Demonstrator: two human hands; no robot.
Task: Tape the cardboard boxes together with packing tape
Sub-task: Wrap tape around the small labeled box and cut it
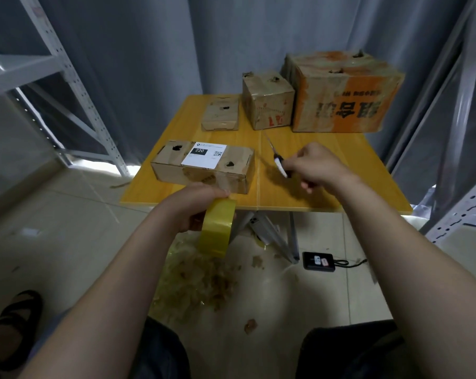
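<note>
Head camera: a person's left hand (195,205) has its grip curled round a yellow tape roll (217,228), just off the near edge of the counter (245,138). The right hand (317,166) has its grip closed on blurred scissors (279,162) above the counter's middle. A labelled box (204,170) lies by the near-left corner, and the other boxes (268,102) line the far edge. Likely best now: butt the boxes flush, draw the tape taut, then cut.
</note>
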